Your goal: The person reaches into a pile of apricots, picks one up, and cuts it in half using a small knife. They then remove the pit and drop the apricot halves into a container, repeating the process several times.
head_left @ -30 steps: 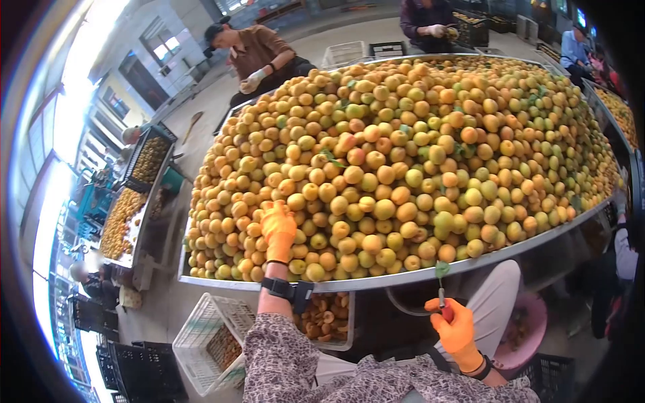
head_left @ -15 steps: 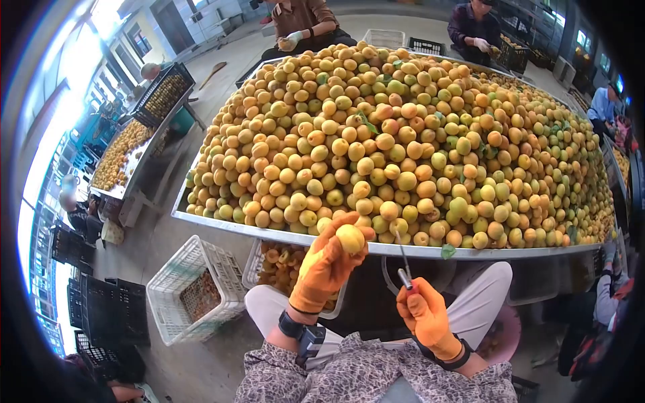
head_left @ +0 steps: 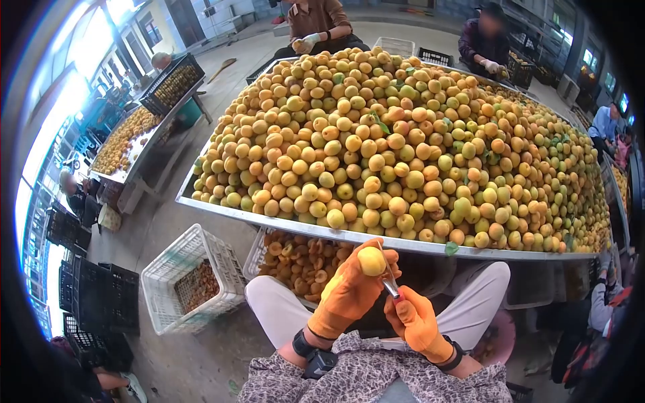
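Observation:
In an orange glove, my left hand [head_left: 351, 295] grips a yellow apricot [head_left: 371, 261] between thumb and fingers, in front of the big metal-edged table. My right hand [head_left: 421, 327], gloved alike, is closed around the red handle of a small knife [head_left: 390, 286]. The thin metal blade reaches up to the right side of the apricot and appears to touch it; how deep it goes cannot be made out. Just beyond my hands, a large heap of apricots [head_left: 363, 168] rises from the table, above its metal rim [head_left: 316, 230].
Under the table edge, a white crate [head_left: 254, 252] holds apricot halves [head_left: 302, 258]. Left of my knee, another white crate [head_left: 228, 303] contains brownish pits [head_left: 196, 287]. Black crates [head_left: 101, 295] are stacked further left. Two people [head_left: 319, 27] [head_left: 485, 40] sit across the heap.
My left hand has moved down and right with the apricot. The knife in my right hand has come from beside the apricot right up against it. The view has shifted slightly.

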